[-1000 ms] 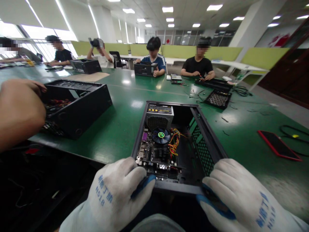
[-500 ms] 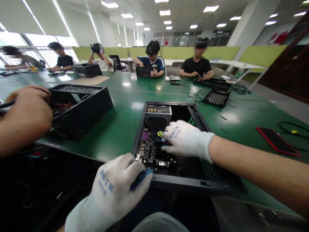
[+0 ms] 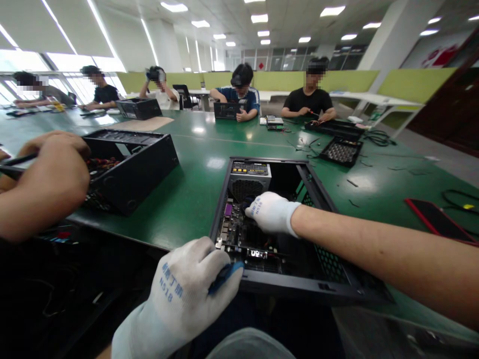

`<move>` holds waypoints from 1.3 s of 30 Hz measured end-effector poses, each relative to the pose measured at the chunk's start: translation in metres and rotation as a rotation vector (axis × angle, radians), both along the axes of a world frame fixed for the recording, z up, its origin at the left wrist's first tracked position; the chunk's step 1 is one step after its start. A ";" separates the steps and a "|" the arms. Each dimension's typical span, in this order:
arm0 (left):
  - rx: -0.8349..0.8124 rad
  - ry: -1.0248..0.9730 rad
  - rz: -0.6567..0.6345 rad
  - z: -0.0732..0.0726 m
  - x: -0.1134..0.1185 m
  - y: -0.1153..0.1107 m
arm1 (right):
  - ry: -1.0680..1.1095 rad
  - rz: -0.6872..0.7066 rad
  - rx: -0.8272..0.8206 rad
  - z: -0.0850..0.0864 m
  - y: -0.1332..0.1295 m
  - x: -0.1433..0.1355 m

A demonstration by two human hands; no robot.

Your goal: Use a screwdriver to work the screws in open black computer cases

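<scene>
An open black computer case (image 3: 299,288) lies on its side on the table before me. Inside are a motherboard (image 3: 232,224) with a purple connector and a grey power supply (image 3: 250,180) at the far left corner. My left hand (image 3: 190,294), in a white glove with blue fingertips, is closed round the near left corner of the case. My right hand (image 3: 271,212), gloved the same way, reaches into the case with fingers curled down on the cooling fan (image 3: 247,202). That hand covers most of the fan, and its fingertips are partly hidden.
At left, another person's arm (image 3: 48,184) reaches over a second black case (image 3: 138,172). A red-edged black panel (image 3: 441,222) and a cable lie at right. Farther back are a black tray-like part (image 3: 341,151) and several people working across the green table (image 3: 198,149).
My right hand has moved a little left and closed in over the fan, hiding its yellow hub. The left hand keeps its hold on the case corner. The whole view has shifted slightly.
</scene>
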State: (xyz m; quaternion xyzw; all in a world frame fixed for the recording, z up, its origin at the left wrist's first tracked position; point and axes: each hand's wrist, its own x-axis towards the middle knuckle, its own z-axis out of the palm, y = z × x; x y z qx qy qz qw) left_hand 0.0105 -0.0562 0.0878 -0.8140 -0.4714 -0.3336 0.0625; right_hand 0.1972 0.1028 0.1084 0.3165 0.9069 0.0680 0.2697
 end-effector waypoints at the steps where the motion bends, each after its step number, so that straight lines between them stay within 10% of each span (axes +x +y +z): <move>1: -0.001 -0.001 0.002 0.000 0.000 0.000 | 0.016 -0.002 0.012 0.003 -0.001 0.004; 30: -0.016 0.018 -0.005 0.002 -0.001 0.000 | 0.115 -0.242 0.218 0.010 0.007 0.066; 39: -0.159 0.103 -0.039 0.024 0.008 0.020 | 0.415 -0.183 0.256 0.013 0.004 0.094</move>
